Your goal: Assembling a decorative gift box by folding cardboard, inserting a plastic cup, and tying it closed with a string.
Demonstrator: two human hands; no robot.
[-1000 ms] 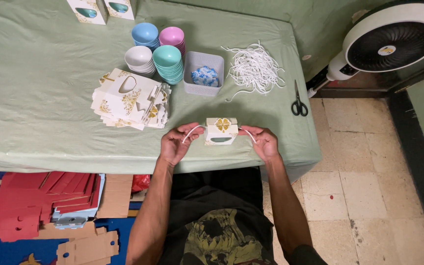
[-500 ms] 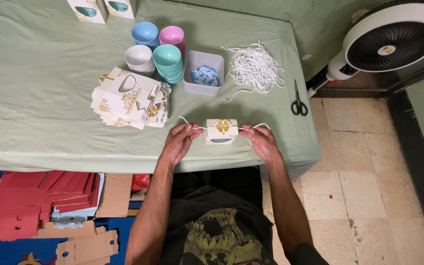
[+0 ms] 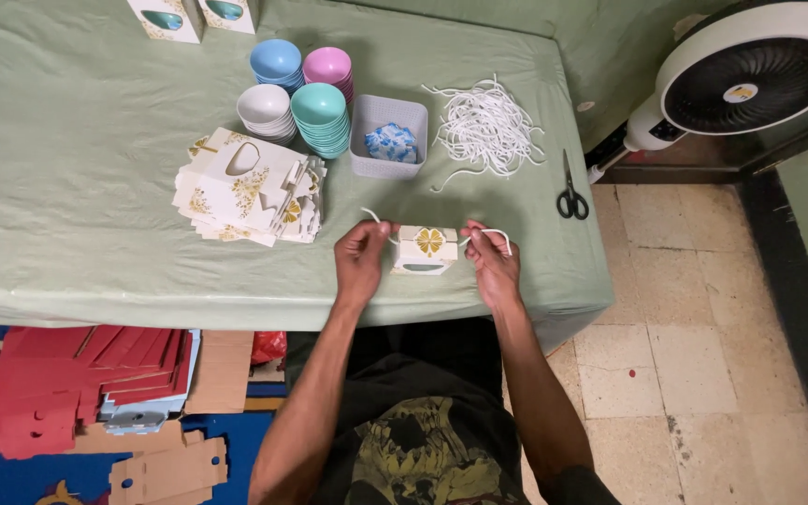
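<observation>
1. Red flat card pieces (image 3: 77,379) lie heaped on the floor under the table's near left edge, beside brown cardboard cut-outs (image 3: 170,468).
2. On the green cloth-covered table (image 3: 67,168), a stack of flat white boxes (image 3: 245,187) with gold flower prints sits left of centre.
3. Stacked bowls (image 3: 296,103), white, teal, blue and pink, stand behind it.
4. The left hand (image 3: 359,257) pinches a white cord end at the small white box (image 3: 425,249), which sits at the near edge.
5. The right hand (image 3: 490,260) pinches the cord's other end.
6. A grey tray (image 3: 387,140) holds blue wrappers.
7. Loose white cords (image 3: 485,126) and black scissors (image 3: 569,192) lie toward the right edge.
8. A white fan (image 3: 750,79) stands on the tiled floor.
</observation>
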